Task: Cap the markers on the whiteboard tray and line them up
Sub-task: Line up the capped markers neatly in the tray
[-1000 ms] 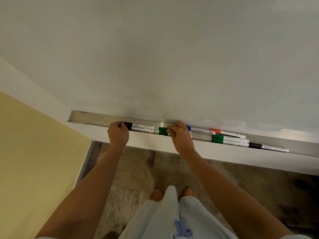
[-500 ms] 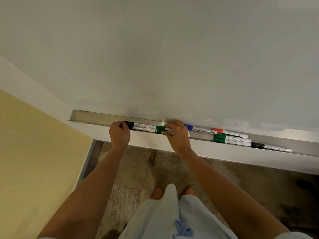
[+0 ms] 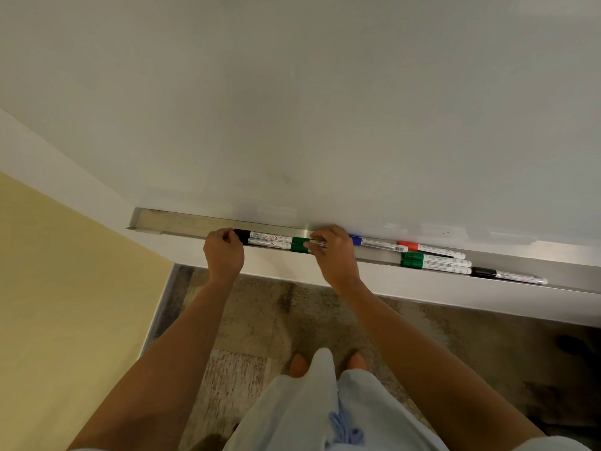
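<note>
Lightly, my right hand point(image 3: 335, 255) pinches the green-capped markers point(image 3: 300, 245), slick rigid barrels, toward my curled left hand point(image 3: 224, 252) bracing black-capped ones point(image 3: 247, 236).

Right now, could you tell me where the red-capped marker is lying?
The red-capped marker lies in the tray, right of the right hand, just past the blue-capped marker and behind the two green-capped markers.

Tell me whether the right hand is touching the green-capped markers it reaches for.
Touching. The head view shows the right hand lying over the green-capped markers, its fingertips pressed against their green caps with no gap.
</note>
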`<action>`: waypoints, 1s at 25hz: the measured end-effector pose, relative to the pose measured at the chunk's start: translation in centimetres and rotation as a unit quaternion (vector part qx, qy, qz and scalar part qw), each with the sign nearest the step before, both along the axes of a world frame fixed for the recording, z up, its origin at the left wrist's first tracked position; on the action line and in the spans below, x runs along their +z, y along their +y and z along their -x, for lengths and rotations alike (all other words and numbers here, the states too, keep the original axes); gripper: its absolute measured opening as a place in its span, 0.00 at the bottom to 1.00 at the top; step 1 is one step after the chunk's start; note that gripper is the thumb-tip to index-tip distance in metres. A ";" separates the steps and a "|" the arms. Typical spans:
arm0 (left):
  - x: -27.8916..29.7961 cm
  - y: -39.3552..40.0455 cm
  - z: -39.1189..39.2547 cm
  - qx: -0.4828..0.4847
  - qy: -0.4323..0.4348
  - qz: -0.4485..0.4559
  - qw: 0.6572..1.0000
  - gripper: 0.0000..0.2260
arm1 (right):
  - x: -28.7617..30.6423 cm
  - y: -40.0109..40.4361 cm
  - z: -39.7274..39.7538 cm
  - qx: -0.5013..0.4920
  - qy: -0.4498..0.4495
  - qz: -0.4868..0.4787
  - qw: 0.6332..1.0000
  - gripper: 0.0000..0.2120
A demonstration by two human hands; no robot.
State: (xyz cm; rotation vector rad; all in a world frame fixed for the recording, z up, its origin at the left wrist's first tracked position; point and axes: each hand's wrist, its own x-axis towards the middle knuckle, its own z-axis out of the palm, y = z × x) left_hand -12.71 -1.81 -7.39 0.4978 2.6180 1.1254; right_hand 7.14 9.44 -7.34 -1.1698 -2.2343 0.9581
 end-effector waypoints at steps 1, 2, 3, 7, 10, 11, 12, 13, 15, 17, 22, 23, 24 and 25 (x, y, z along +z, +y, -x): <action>0.2 0.0 -0.1 0.004 0.000 -0.006 1.000 0.11 | 0.0 0.3 -0.7 -0.008 0.008 -0.028 1.000 0.07; 0.3 0.0 -0.2 0.009 -0.003 -0.009 1.000 0.11 | 0.0 0.7 -1.6 -0.017 0.009 -0.063 0.998 0.06; 0.5 0.1 -0.3 0.014 -0.002 -0.006 1.000 0.12 | -0.2 1.2 -2.7 -0.025 0.001 -0.097 0.995 0.05; 1.6 1.0 -1.8 0.013 0.081 0.056 0.995 0.13 | -1.0 3.0 -8.0 -0.024 -0.061 -0.168 0.984 0.09; 2.2 2.0 -3.3 -0.044 0.119 0.023 0.992 0.13 | -1.4 4.0 -10.6 -0.033 -0.086 -0.174 0.980 0.10; 2.2 2.2 -3.8 -0.059 0.121 0.011 0.991 0.13 | -1.4 4.3 -11.2 -0.043 -0.086 -0.170 0.981 0.09; 2.2 2.4 -4.4 -0.070 0.121 0.002 0.990 0.13 | -1.4 4.4 -11.7 -0.051 -0.086 -0.166 0.981 0.09; 2.2 2.5 -5.0 -0.079 0.120 -0.005 0.990 0.12 | -1.4 4.5 -12.1 -0.055 -0.088 -0.165 0.981 0.09; 2.0 2.8 -5.8 -0.099 0.117 -0.013 0.988 0.12 | -1.4 4.8 -13.0 -0.053 -0.095 -0.166 0.980 0.09; 1.7 3.0 -6.5 -0.120 0.115 -0.019 0.986 0.11 | -1.4 5.5 -14.2 -0.050 -0.091 -0.157 0.982 0.09; 1.4 3.4 -7.5 -0.134 0.112 -0.026 0.984 0.10 | -0.7 6.4 -15.8 -0.045 -0.061 -0.124 0.989 0.09; 1.3 3.5 -7.8 -0.138 0.113 -0.028 0.984 0.10 | -0.6 6.1 -15.7 -0.035 -0.053 -0.125 0.990 0.08; 1.4 3.6 -8.1 -0.143 0.113 -0.031 0.983 0.10 | -0.4 5.8 -15.5 -0.022 -0.046 -0.122 0.991 0.07; 1.4 3.7 -8.4 -0.148 0.112 -0.034 0.982 0.10 | -0.2 5.5 -15.1 -0.006 -0.041 -0.115 0.993 0.06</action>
